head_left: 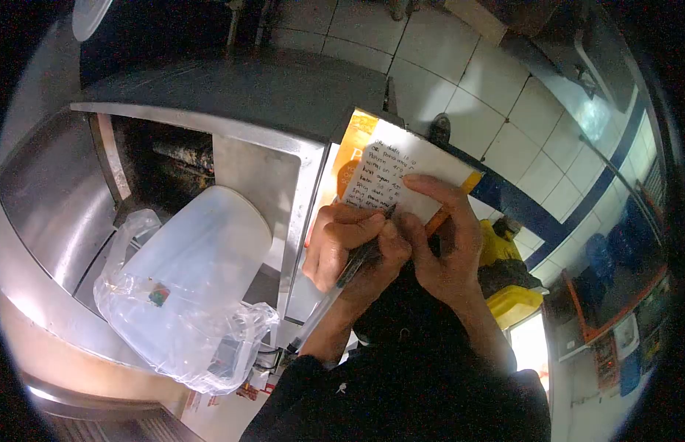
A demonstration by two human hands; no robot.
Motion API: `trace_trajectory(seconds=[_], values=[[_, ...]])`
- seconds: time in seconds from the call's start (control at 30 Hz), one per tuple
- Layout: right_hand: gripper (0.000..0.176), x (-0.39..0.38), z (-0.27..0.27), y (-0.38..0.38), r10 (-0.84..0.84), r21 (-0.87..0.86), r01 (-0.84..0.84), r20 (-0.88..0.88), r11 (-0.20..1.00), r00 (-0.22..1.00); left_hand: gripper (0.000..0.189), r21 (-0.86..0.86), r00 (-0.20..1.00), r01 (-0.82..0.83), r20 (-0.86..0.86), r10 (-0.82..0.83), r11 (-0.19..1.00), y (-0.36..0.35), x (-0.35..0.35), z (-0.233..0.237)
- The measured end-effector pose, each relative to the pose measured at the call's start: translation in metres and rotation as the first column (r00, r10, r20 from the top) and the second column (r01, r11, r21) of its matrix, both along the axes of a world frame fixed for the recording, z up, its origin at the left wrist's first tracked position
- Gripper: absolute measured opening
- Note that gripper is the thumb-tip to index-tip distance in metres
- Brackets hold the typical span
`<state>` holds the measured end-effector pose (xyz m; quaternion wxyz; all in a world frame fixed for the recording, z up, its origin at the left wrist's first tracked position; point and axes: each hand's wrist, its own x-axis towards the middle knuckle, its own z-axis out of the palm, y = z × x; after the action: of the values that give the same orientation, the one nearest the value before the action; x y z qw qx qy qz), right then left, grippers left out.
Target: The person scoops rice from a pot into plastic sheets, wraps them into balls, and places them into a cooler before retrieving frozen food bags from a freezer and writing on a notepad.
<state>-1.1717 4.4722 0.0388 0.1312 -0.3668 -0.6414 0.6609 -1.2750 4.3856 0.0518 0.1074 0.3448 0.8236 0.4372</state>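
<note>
Nearest, dark sleeves (401,390) lead up to both hands. The left hand (353,247) is clenched around a clear pen (335,291), its tip set on a white paper (390,166) covered in handwriting. Just right of it, the right hand (445,243) grasps nothing and lies flat, fingers pressing the paper's right edge. The paper rests on an orange pad (355,140), right of a steel counter (48,199). On the counter to the left stands a white jug (202,258) inside a clear bag (232,339). A yellow container (515,302) sits to the right, with white tiles (460,81) farther off.
</note>
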Motion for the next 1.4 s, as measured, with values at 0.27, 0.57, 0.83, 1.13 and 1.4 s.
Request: trace_trajectory(seconds=[0.27,0.57,0.83,1.13,1.4], values=[[0.037,-0.001,0.003,0.002,0.001,-0.007,-0.001,0.012,1.0,1.0,0.019,0.027,1.0,-0.015,0.025,0.015,1.0,0.001,0.0,0.001],[0.038,0.0,0.0,0.001,0.006,-0.004,-0.006,-0.002,1.0,1.0,0.018,-0.064,1.0,-0.011,0.006,0.012,0.998,0.002,0.001,0.007],[0.038,0.0,0.002,0.002,0.019,-0.003,-0.019,0.023,1.0,1.0,0.02,-0.046,1.0,-0.006,-0.005,0.005,0.999,0.001,0.0,0.004],[0.038,-0.002,-0.004,-0.002,-0.074,0.065,0.075,-0.009,0.995,0.997,0.029,0.263,0.976,-0.172,0.175,0.128,0.95,-0.013,0.012,0.009],[0.04,0.002,0.007,0.006,0.056,0.099,-0.058,0.024,0.993,0.998,0.021,0.091,0.986,-0.154,0.073,0.147,0.984,-0.02,0.003,-0.004]])
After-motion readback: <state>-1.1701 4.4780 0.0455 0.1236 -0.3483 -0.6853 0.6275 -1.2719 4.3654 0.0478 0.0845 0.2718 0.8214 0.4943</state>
